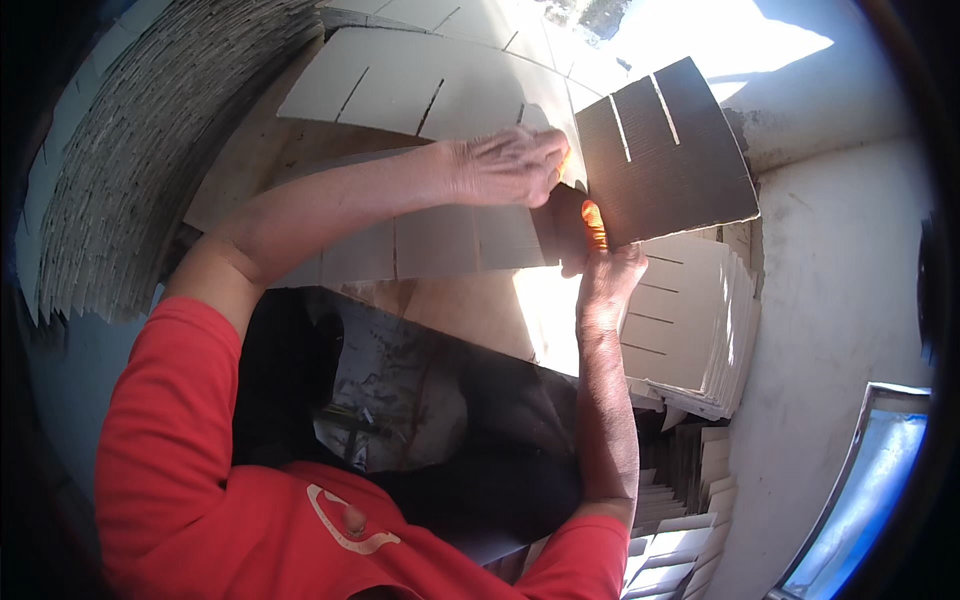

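Head view: your right hand (608,268) held up a dark slotted panel (670,165) above the pale stack (680,310).
Its grip closed at the lower-left corner, probably to steady the tilted panel; your left hand (510,165) curled beside it, its hold impossible to tell. The panel looked flat, grey-brown, with two bright slits.

Pale curved emblem (375,545) on red shirt (180,400); no readable text.
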Tool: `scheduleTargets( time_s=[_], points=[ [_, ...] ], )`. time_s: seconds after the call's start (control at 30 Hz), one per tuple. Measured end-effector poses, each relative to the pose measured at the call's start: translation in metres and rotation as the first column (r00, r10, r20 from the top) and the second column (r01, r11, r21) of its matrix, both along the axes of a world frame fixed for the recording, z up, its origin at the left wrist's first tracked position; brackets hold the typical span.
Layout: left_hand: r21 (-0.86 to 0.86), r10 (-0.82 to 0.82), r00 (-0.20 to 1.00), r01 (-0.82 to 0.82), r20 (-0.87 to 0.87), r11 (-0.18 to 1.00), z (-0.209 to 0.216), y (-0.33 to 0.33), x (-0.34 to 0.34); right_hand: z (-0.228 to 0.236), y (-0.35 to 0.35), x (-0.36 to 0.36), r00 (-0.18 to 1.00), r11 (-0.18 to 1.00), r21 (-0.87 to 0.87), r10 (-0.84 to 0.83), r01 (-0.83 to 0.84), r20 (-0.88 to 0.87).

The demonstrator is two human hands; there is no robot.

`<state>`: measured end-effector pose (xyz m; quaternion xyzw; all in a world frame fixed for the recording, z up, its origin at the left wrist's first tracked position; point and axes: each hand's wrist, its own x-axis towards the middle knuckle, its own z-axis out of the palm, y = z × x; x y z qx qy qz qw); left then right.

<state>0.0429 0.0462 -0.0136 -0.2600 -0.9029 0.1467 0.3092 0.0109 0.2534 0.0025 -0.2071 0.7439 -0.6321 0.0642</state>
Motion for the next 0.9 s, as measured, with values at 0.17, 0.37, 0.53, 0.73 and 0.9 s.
scheduleTargets(
  time_s=[0.17, 0.37, 0.53, 0.73, 0.9],
  points=[
    [-0.081, 0.038, 0.999, -0.040, -0.029, 0.996, 0.010, 0.019, 0.019, 0.020, 0.018, 0.001, 0.998, 0.999, 0.049, -0.011, 0.014, -0.064],
    [-0.077, 0.030, 0.995, -0.022, 0.100, 0.997, 0.018, 0.069, 0.067, 0.027, 0.010, 0.010, 0.997, 0.999, 0.045, -0.021, 0.024, -0.068],
    [0.625, -0.058, 0.962, -0.127, 0.267, 0.770, 0.032, 0.043, 0.042, 0.012, 0.019, 0.010, 0.996, 0.995, 0.054, -0.086, 0.084, 0.026],
    [0.306, 0.506, 0.862, -0.475, -0.027, 0.825, -0.004, -0.089, -0.057, 0.007, 0.013, 0.014, 1.000, 1.000, -0.017, -0.013, 0.013, 0.000],
    [-0.148, 0.556, 0.812, -0.536, 0.177, 0.831, -0.008, -0.086, -0.068, 0.001, 0.016, 0.017, 0.999, 0.999, -0.051, -0.003, 0.005, 0.046]
  ],
)
